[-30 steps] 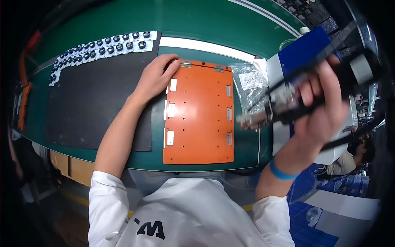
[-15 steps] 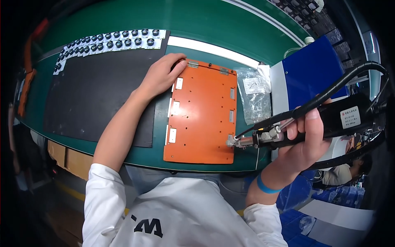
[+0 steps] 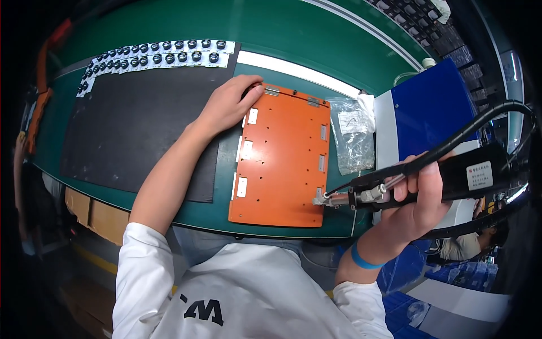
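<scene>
An orange fixture board (image 3: 282, 161) with small holes, several pale rectangular inserts and two metal hinges along its far edge lies on the green workbench. My left hand (image 3: 232, 104) grips its far left corner, fingers curled over the edge. In my right hand (image 3: 420, 192) is a black power screwdriver (image 3: 474, 172), wrapped by the fingers and held almost level. Its metal nose (image 3: 337, 199) points left and meets the board at the insert nearest me on the right edge. The bit's very tip is too small to make out.
A black mat (image 3: 147, 130) lies left of the board, with rows of black round parts on white strips (image 3: 169, 59) along its far side. Right of the board are a clear plastic bag (image 3: 353, 141) and a blue-and-white machine (image 3: 432, 107). A black hose (image 3: 468, 127) arches over my right hand.
The whole view has shifted slightly, so the board and mat appear a little farther right. Both hands keep their holds, and the screwdriver's nose stays at the same insert.
</scene>
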`<control>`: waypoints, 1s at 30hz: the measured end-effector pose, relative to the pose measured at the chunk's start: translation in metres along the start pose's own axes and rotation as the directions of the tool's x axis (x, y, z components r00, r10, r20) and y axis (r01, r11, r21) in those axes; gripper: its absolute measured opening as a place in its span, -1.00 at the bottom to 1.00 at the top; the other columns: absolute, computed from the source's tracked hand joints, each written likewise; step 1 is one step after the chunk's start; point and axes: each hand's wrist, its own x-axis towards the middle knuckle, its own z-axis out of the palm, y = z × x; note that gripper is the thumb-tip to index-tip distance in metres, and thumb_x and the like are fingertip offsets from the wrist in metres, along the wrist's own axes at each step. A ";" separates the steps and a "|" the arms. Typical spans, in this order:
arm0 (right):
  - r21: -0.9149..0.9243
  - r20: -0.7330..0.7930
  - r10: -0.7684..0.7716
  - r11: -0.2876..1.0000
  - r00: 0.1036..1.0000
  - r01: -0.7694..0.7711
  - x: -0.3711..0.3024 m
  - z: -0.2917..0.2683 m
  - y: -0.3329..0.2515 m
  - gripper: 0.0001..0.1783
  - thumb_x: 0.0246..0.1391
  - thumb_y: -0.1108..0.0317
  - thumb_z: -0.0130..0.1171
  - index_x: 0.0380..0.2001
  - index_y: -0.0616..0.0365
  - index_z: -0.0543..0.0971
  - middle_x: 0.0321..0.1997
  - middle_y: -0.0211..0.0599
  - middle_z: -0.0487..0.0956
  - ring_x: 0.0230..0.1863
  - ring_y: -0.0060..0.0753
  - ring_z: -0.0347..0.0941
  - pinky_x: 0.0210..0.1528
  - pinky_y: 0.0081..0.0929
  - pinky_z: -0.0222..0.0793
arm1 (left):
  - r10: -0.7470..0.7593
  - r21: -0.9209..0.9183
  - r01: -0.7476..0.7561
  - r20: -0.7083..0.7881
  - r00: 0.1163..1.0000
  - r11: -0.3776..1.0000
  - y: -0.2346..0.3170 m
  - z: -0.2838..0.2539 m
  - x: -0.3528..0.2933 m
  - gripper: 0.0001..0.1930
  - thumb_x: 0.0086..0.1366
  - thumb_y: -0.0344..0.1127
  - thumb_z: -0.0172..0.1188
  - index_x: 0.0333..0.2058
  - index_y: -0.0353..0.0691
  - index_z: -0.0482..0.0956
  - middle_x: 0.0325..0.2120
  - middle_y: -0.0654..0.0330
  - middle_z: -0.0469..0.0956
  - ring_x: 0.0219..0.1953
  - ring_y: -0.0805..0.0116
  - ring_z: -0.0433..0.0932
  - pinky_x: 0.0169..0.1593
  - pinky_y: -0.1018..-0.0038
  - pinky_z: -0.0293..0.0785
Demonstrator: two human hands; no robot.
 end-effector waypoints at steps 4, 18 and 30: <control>-0.136 -0.010 0.016 0.991 1.000 -0.017 -0.010 0.008 -0.008 -0.89 0.06 0.54 -0.04 -0.51 0.19 0.29 -0.72 -0.40 0.25 -0.79 -0.70 0.11 -0.74 -0.68 0.16 | 0.006 0.003 -0.006 -0.013 1.000 1.000 0.000 0.000 0.000 -0.63 0.35 -0.14 0.00 -0.02 -0.29 0.45 -0.11 0.06 0.52 -0.06 0.14 0.51 0.01 0.40 0.38; -0.089 -0.171 -0.184 0.981 0.968 0.170 0.026 -0.029 -0.026 -0.81 0.17 0.36 0.02 -0.50 0.18 0.42 -0.69 -0.54 0.20 -0.73 -0.71 0.13 -0.59 -0.70 0.13 | 0.000 0.025 0.000 -0.004 1.000 1.000 0.002 0.001 0.001 -0.63 0.35 -0.13 0.00 -0.01 -0.27 0.46 -0.12 0.06 0.52 -0.05 0.15 0.51 0.01 0.41 0.39; 0.042 -0.062 -0.109 0.993 0.992 0.111 0.008 -0.001 0.007 -0.74 0.07 0.48 0.09 -0.16 0.38 0.47 -0.66 -0.37 0.31 -0.77 -0.68 0.13 -0.72 -0.72 0.19 | -0.008 0.027 0.008 -0.001 1.000 1.000 0.000 -0.001 0.000 -0.62 0.35 -0.13 0.00 -0.02 -0.29 0.46 -0.12 0.06 0.53 -0.05 0.16 0.51 0.02 0.41 0.38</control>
